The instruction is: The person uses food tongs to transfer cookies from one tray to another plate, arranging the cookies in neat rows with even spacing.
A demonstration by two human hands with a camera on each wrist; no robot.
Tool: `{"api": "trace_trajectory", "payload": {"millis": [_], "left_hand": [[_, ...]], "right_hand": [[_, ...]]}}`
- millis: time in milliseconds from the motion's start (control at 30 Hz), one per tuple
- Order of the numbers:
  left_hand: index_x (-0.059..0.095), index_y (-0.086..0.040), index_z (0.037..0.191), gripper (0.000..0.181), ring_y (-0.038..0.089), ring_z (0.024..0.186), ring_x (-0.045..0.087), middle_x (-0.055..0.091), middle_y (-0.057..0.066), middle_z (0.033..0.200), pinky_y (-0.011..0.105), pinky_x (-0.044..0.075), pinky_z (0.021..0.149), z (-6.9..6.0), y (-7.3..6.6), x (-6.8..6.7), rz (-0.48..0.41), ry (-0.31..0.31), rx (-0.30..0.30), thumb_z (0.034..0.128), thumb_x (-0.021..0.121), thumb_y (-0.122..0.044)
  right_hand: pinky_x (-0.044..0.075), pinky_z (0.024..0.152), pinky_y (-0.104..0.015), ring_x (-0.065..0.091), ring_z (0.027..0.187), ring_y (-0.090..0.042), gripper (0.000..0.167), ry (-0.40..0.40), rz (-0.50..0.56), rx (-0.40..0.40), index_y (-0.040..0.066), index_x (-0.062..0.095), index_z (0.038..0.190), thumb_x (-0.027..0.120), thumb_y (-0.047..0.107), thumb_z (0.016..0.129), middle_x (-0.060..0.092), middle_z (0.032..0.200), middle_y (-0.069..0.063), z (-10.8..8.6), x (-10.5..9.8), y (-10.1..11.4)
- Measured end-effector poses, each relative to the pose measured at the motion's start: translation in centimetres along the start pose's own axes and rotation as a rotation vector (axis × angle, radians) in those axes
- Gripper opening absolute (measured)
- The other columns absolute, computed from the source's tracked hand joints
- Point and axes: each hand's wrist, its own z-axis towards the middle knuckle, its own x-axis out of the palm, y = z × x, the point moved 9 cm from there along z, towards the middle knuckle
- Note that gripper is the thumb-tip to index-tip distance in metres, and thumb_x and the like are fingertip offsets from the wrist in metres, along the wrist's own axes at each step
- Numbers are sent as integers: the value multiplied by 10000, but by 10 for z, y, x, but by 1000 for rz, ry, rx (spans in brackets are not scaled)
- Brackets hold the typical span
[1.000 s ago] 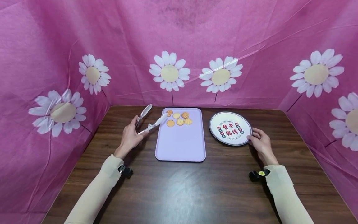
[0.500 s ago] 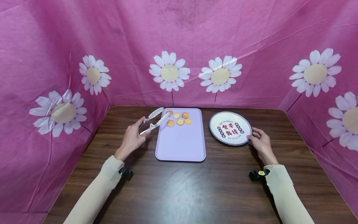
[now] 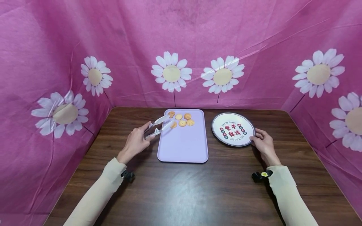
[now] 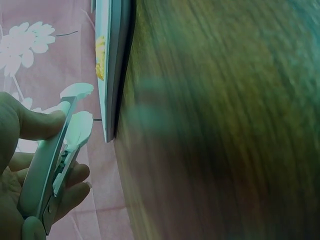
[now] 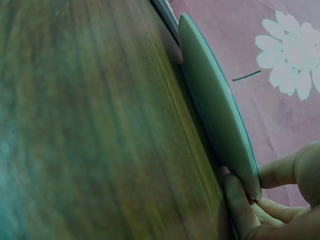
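My left hand (image 3: 135, 142) holds a pair of tongs (image 3: 167, 126), thumb on one arm and fingers on the other, as the left wrist view shows. The tongs' white tips are spread apart above the left side of a lilac tray (image 3: 182, 149). Several cookies (image 3: 182, 123) lie toward the tray's far end. A round cookie (image 3: 174, 125) there is partly hidden by the nearer tip. On the right, my right hand (image 3: 265, 147) pinches the rim of a white plate (image 3: 222, 121) with printed red characters. In the right wrist view, fingers reach under the plate (image 5: 215, 95).
A brown wooden table (image 3: 181, 194) carries everything. A pink cloth (image 3: 130, 47) with large daisies closes off the back and both sides. A strip of table separates tray and plate.
The tongs have moved right and nearer to me; their tips have come closer together and now reach the near-left cookie. The right hand and plate have stayed still.
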Motion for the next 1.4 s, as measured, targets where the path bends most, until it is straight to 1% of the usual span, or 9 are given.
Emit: {"api": "trace_trajectory", "payload": {"millis": [133, 333, 433, 600, 800, 1000, 1133, 1300, 1400], "left_hand": [[549, -70, 1499, 681, 380, 880, 728, 762, 242, 1103, 568, 559, 732, -1, -1, 3, 20, 20, -3, 881, 800, -214], [549, -40, 1493, 700, 335, 770, 696, 764, 250, 995, 536, 545, 656, 0, -9, 8, 43, 49, 16, 874, 812, -235], [546, -21, 1492, 710, 333, 767, 696, 763, 263, 1012, 534, 549, 657, 1, -12, 9, 63, 59, 15, 873, 818, -238], [537, 1, 1494, 724, 323, 750, 680, 758, 287, 1010, 527, 547, 650, 0, -14, 12, 86, 88, -6, 874, 819, -243], [548, 13, 1480, 712, 332, 754, 685, 758, 282, 992, 529, 546, 644, 0, -15, 11, 98, 97, -8, 873, 817, -242], [607, -39, 1410, 613, 373, 708, 678, 739, 244, 877, 532, 521, 576, 5, -21, 8, 144, 99, 17, 874, 813, -253], [633, -57, 1334, 520, 357, 655, 644, 705, 193, 791, 515, 497, 535, 9, -27, 7, 174, 112, 37, 884, 801, -257], [621, -49, 1387, 562, 326, 650, 628, 717, 183, 814, 497, 489, 533, 11, -30, 7, 193, 131, 39, 896, 789, -265], [615, -47, 1398, 568, 306, 654, 617, 709, 163, 795, 489, 490, 538, 10, -30, 7, 185, 137, 34, 900, 785, -260]], "right_hand": [[550, 747, -100, 578, 822, 127, 643, -3, 9, 1, -31, 326, 1594, 579, 16, 1005, 584, 1364, -158, -1, 0, 0], [551, 760, -100, 573, 838, 130, 646, 7, 7, 4, -28, 313, 1601, 576, 27, 1013, 545, 1436, -207, -1, 0, 0], [552, 763, -103, 572, 842, 131, 647, 15, 0, -3, -32, 312, 1600, 580, 35, 1015, 559, 1418, -198, -2, 0, 1], [545, 771, -92, 553, 850, 148, 648, 32, -23, 2, -21, 293, 1612, 565, 74, 1032, 480, 1536, -262, -2, 1, -1], [548, 781, -93, 561, 895, 135, 620, 26, -11, 5, -19, 303, 1612, 525, 66, 1040, 466, 1541, -259, -2, 2, -3], [546, 792, -89, 559, 987, 83, 603, 33, -10, 31, 15, 294, 1627, 484, 87, 1060, 437, 1581, -243, -3, 2, -5], [549, 774, -98, 567, 937, 99, 608, 24, 7, 21, 4, 309, 1619, 502, 72, 1046, 536, 1472, -180, -3, -1, -2], [555, 762, -107, 576, 876, 122, 611, 19, 29, 0, -19, 326, 1604, 520, 46, 1029, 618, 1199, 37, -3, -2, -1], [556, 761, -108, 579, 872, 120, 611, 20, 30, -4, -20, 327, 1603, 524, 42, 1028, 623, 1240, -17, -2, -2, -1]]}}
